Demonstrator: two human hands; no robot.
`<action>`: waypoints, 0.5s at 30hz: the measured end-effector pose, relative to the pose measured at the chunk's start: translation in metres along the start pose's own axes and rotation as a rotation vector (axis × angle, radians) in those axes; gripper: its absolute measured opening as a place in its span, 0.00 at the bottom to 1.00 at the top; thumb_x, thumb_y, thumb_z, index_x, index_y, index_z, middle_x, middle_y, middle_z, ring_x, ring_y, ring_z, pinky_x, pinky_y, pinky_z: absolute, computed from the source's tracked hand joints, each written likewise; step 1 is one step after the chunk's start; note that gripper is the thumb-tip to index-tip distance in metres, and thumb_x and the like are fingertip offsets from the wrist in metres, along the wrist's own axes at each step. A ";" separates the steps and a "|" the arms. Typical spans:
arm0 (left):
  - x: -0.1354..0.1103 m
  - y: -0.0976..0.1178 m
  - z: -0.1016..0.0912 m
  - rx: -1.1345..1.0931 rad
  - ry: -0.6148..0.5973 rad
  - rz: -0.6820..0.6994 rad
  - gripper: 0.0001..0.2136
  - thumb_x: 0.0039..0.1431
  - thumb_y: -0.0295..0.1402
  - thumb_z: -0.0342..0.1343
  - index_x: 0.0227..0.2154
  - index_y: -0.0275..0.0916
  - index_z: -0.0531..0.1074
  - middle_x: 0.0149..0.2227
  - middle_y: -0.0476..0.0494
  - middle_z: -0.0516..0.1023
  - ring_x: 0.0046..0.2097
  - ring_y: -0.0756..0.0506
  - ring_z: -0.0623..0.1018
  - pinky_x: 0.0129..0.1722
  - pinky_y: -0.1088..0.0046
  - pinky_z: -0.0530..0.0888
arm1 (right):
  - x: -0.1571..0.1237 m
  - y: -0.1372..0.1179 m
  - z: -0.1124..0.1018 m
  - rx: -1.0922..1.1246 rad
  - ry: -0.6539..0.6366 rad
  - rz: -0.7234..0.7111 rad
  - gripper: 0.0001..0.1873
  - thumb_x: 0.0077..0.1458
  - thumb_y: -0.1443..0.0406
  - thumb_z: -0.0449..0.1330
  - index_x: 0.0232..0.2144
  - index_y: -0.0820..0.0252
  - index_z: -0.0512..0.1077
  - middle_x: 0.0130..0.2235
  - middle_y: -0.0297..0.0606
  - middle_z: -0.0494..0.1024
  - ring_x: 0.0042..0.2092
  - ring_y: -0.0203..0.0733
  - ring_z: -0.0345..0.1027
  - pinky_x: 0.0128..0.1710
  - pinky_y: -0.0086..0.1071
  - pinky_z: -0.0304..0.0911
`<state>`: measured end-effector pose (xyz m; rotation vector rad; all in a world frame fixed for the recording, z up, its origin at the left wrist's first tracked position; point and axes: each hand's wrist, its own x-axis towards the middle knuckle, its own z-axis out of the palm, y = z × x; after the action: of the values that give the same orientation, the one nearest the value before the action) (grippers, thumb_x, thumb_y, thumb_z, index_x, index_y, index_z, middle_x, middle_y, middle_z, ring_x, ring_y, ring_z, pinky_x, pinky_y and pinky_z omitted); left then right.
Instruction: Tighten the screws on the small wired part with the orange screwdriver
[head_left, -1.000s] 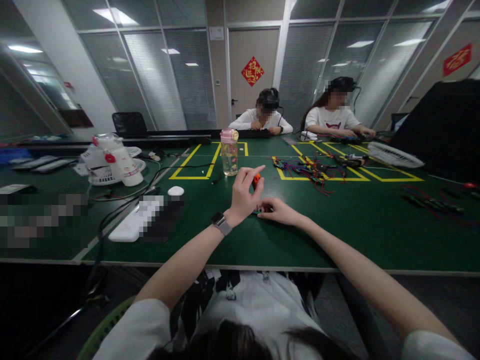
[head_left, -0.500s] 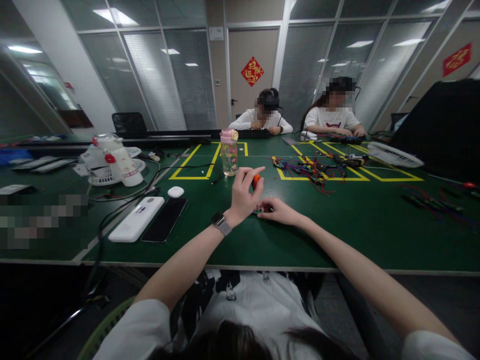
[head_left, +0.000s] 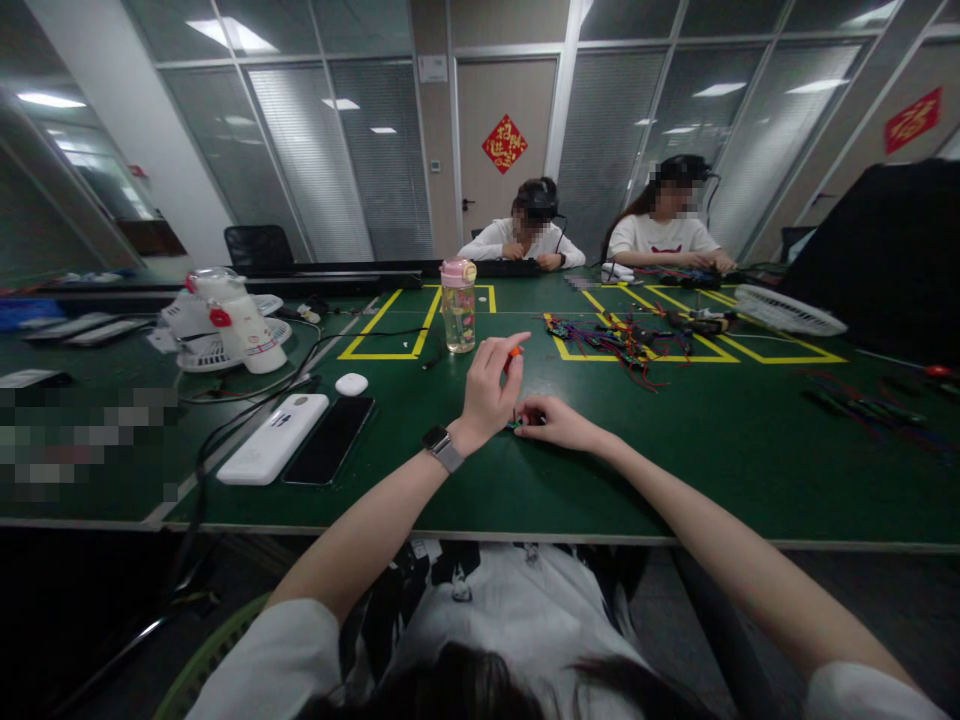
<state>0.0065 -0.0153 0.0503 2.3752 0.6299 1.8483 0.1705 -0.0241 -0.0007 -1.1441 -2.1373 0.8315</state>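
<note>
My left hand, with a watch on its wrist, is closed around a small orange-handled tool. Only a bit of orange shows between thumb and fingers, and its working end is hidden behind the hand. Just right of it, my right hand rests low on the green tabletop. Its fingers pinch a small green circuit board, mostly covered by both hands. A dark reddish wire or pin seems to stand up there, too small to make out.
A pink-lidded bottle stands just beyond my left hand. To the left lie a white power bank, a black phone and a white oval case. Wired boards lie heaped at right. Two people sit across the table.
The orange handle shows less between my left fingers, which have shifted slightly around it. My right hand has stayed almost still.
</note>
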 end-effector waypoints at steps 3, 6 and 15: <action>0.000 0.000 0.002 0.003 0.007 0.007 0.13 0.67 0.31 0.44 0.51 0.38 0.66 0.41 0.42 0.73 0.42 0.47 0.71 0.44 0.68 0.69 | 0.000 -0.001 0.000 -0.007 0.004 0.000 0.08 0.48 0.64 0.62 0.31 0.63 0.70 0.26 0.31 0.68 0.28 0.35 0.60 0.30 0.29 0.57; -0.001 0.001 0.003 -0.007 0.006 0.010 0.13 0.67 0.31 0.44 0.51 0.38 0.66 0.41 0.42 0.74 0.42 0.47 0.71 0.44 0.69 0.69 | -0.001 -0.003 0.000 -0.010 0.008 0.003 0.08 0.48 0.64 0.62 0.30 0.63 0.70 0.25 0.30 0.66 0.28 0.35 0.59 0.29 0.29 0.56; -0.001 0.002 0.002 -0.007 -0.011 0.001 0.15 0.68 0.31 0.41 0.53 0.38 0.65 0.43 0.41 0.73 0.44 0.47 0.72 0.45 0.68 0.70 | -0.001 -0.001 -0.001 -0.014 0.002 -0.008 0.09 0.48 0.62 0.62 0.30 0.63 0.70 0.26 0.30 0.66 0.28 0.35 0.59 0.29 0.29 0.56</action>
<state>0.0090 -0.0176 0.0492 2.3800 0.6199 1.8339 0.1708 -0.0248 0.0002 -1.1425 -2.1477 0.8127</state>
